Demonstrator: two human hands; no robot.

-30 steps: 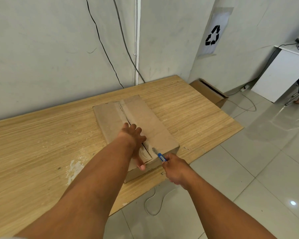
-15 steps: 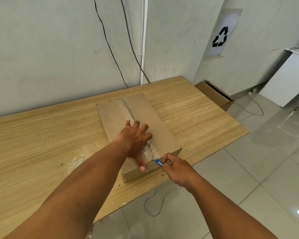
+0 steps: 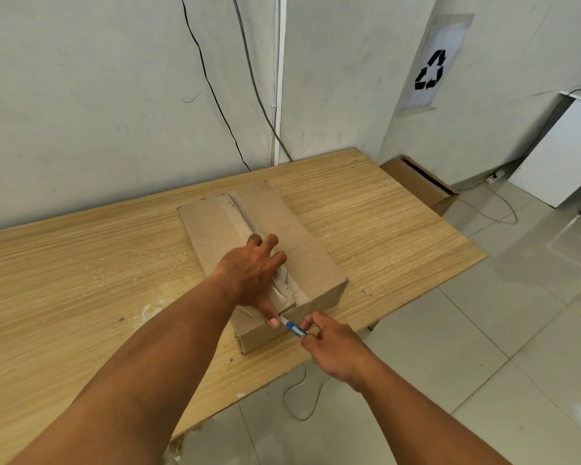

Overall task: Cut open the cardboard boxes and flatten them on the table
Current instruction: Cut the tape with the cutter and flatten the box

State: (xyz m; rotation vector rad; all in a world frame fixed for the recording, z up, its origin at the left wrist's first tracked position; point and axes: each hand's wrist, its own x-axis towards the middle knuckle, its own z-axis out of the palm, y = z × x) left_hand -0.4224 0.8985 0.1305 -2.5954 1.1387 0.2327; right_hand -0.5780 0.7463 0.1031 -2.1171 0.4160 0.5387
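The cardboard box [image 3: 222, 229] lies closed on the wooden table [image 3: 81, 280], close to the table's near edge. A strip of clear tape [image 3: 284, 285] runs along the middle seam of its top; near the front end of the box the tape is wrinkled.

The left hand [image 3: 249, 270] lies on the top of the box with its fingers spread over the seam, and the thumb reaches down to the front top edge. The right hand [image 3: 336, 350] is just in front of the box and pinches a small blue knife [image 3: 294, 328] between thumb and fingers. The knife's tip meets the front top edge at the seam, just beside the left thumb.

Behind the box to the right, another cardboard box [image 3: 416, 186] stands on the floor by the wall. Above it a recycling sign [image 3: 430, 75] is on the wall. A white cable [image 3: 299, 397] lies on the floor tiles in front of the box.
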